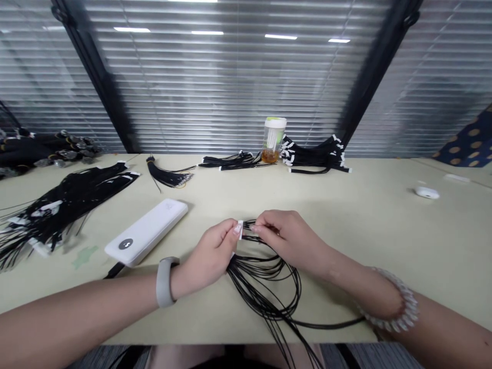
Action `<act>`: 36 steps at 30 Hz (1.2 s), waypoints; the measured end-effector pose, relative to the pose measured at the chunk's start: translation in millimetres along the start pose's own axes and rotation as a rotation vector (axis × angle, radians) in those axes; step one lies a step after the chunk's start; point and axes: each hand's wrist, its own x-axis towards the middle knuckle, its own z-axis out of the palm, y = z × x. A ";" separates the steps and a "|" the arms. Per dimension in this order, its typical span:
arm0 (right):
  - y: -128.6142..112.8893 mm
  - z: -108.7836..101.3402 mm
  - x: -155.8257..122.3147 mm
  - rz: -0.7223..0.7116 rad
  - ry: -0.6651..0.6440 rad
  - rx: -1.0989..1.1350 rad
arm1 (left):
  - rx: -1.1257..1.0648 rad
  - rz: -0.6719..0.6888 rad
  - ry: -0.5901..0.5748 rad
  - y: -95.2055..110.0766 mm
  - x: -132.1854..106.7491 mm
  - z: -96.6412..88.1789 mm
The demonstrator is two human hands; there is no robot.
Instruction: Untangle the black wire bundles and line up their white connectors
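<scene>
My left hand (217,251) is closed, its thumb pressing a small white connector (240,230) at the end of a bundle of thin black wires (265,297). Just to the right, my right hand (288,237) pinches thin black wires close to that connector, with thumb and forefinger together. The fingertips partly hide which wires it grips. From below my left hand the rest of the bundle fans out, loops right and hangs over the table's front edge. A thicker black cable runs off toward my right wrist.
A white power bank (146,230) lies left of my hands. Black cable bundles (73,195) spread at the left, with a small bunch (165,173) behind. At the back stand a lidded jar (271,141) and a stack of black cables (315,154). A white earbud case (427,192) lies right.
</scene>
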 end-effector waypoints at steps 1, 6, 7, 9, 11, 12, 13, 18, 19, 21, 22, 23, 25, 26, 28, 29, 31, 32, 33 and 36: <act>0.1 1.7 -0.5 -0.008 -0.003 0.001 | 0.004 0.000 -0.004 0.0 -0.2 0.1; 0.3 10.1 -3.9 -0.015 0.043 -0.016 | 0.002 0.007 -0.011 0.2 -0.4 0.4; 0.3 11.3 -4.2 -0.013 0.057 -0.022 | 0.002 0.009 -0.019 0.1 -0.3 0.3; 0.2 12.1 -4.1 -0.013 0.063 -0.027 | 0.005 0.012 -0.024 -0.2 0.2 0.1; 0.8 10.2 -2.4 -0.020 0.056 -0.012 | 0.005 0.010 -0.006 -0.6 0.7 -0.1; 1.9 8.2 -1.0 -0.022 0.048 0.005 | 0.003 0.006 0.001 -0.8 1.0 -0.2; 3.6 5.6 0.6 -0.021 0.034 0.027 | -0.003 0.002 0.007 -1.0 1.3 -0.2; 19.6 -8.1 8.2 0.015 -0.075 0.110 | -0.077 -0.039 0.040 -0.8 2.8 -0.3; 21.9 -10.0 8.8 0.012 -0.097 0.109 | -0.093 -0.051 0.052 -0.4 3.1 -0.2; 22.3 -13.0 8.1 -0.018 -0.105 0.072 | -0.105 -0.078 0.081 0.2 3.7 -0.1; 20.1 -14.4 6.8 -0.042 -0.072 0.033 | -0.103 -0.091 0.098 0.2 4.1 -0.1; 16.5 -16.0 5.1 -0.070 -0.007 -0.016 | -0.096 -0.103 0.118 -0.1 4.5 -0.1; 6.9 -19.8 0.4 -0.135 0.187 -0.125 | -0.085 -0.120 0.156 -2.1 5.4 -0.3; 1.8 -22.2 -2.3 -0.166 0.264 -0.170 | -0.089 -0.127 0.169 -3.5 5.9 -0.5; -6.4 -26.9 -7.2 -0.181 0.262 -0.237 | -0.108 -0.133 0.190 -6.5 6.7 -0.8; -8.9 -28.9 -9.3 -0.151 0.179 -0.251 | -0.109 -0.133 0.201 -7.7 7.0 -1.0; -10.7 -30.8 -12.4 -0.042 -0.108 -0.213 | -0.093 -0.123 0.223 -8.9 7.0 -1.3; -10.2 -30.3 -13.4 0.010 -0.265 -0.163 | -0.081 -0.115 0.232 -8.8 6.8 -1.4; -9.1 -28.7 -14.1 0.051 -0.394 -0.095 | -0.069 -0.107 0.236 -8.3 6.4 -1.6; -5.4 -17.5 -14.9 0.074 -0.557 0.115 | -0.045 -0.087 0.238 -5.3 4.6 -2.0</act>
